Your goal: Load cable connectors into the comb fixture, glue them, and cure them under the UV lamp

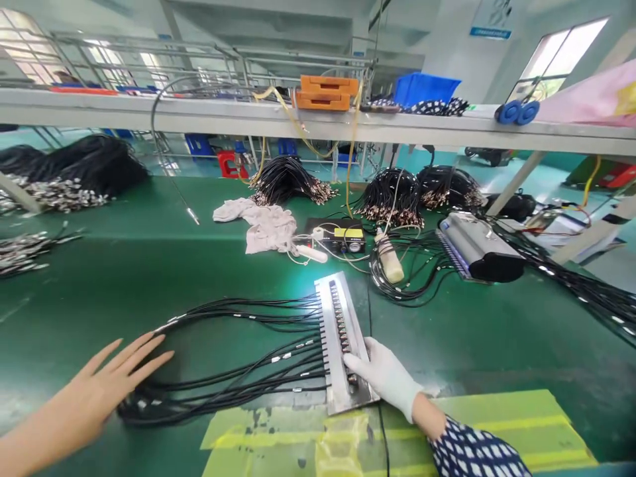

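A slotted metal fixture (pixel 356 331) lies on the green bench with a row of cable ends along its middle. Black cables (pixel 238 379) run out of its left side and loop round at the left. My right hand (pixel 387 372), in a white glove, grips the fixture's right edge near its lower end, thumb on top. My left hand (pixel 116 371) is bare, its fingers spread over the looped cables at the left; whether it touches them I cannot tell. A bright light shows at the fixture's upper left corner.
Behind the fixture are a black box (pixel 338 233), a crumpled white cloth (pixel 271 225) and a cream bottle (pixel 389 260). A silver-black device (pixel 479 245) stands at right among cables. Cable bundles (pixel 288 180) lie behind. A shelf (pixel 223 118) crosses overhead. Yellow tape (pixel 278 440) covers the front.
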{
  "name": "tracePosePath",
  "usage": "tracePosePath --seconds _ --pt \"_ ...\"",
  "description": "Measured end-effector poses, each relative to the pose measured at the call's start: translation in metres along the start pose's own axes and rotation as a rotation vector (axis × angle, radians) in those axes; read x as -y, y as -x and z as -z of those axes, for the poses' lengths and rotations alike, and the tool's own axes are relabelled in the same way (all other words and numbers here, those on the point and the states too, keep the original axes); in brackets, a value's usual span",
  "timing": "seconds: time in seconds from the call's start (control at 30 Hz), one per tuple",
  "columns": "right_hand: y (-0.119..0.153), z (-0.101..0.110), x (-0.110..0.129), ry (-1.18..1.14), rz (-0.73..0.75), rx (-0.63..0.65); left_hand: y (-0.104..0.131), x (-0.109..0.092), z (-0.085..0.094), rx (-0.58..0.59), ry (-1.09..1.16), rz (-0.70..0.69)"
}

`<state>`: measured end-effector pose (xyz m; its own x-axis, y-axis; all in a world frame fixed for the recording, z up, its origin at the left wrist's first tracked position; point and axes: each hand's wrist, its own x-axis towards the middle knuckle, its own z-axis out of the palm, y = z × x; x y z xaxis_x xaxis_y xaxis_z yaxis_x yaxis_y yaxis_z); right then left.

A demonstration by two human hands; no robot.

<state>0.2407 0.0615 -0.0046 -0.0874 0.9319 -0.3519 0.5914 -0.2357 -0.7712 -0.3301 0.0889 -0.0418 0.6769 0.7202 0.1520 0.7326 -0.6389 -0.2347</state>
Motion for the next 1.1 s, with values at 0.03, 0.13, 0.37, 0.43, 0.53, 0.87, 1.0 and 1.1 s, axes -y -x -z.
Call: tracePosePath --seconds 0.03,0.13,0.37,0.43,0.53,0.87,1.0,1.1 --pt "0.008 0.005 0.000 0.176 -0.023 -0.005 0.000 -0.011 0.006 0.017 -0.025 0.014" --pt "0.038 0.021 0.004 0.603 -0.114 0.054 -0.029 -0.052 0.032 0.084 0.045 0.126" --pt "0.055 0.005 -0.006 0.718 0.344 0.149 -0.226 -0.143 0.049 0.094 0.659 0.175" --pt "0.048 -0.007 -0.022 0.751 0.539 0.095 -0.284 -0.160 0.033 0.071 0.735 0.317" --pt "0.048 -0.013 -0.039 0.740 0.796 -0.042 -0.345 -0.176 0.003 0.110 0.821 0.406" --pt "-0.015 0.149 0.133 0.522 0.946 -0.552 -0.372 -0.195 -0.020 0.098 0.964 0.336" --pt "-0.171 0.202 0.184 0.330 0.379 -0.430 -0.376 -0.199 -0.018 0.090 0.889 0.310" --pt "-0.265 0.202 0.178 0.311 0.239 -0.412 -0.375 -0.197 -0.011 0.112 0.887 0.301"
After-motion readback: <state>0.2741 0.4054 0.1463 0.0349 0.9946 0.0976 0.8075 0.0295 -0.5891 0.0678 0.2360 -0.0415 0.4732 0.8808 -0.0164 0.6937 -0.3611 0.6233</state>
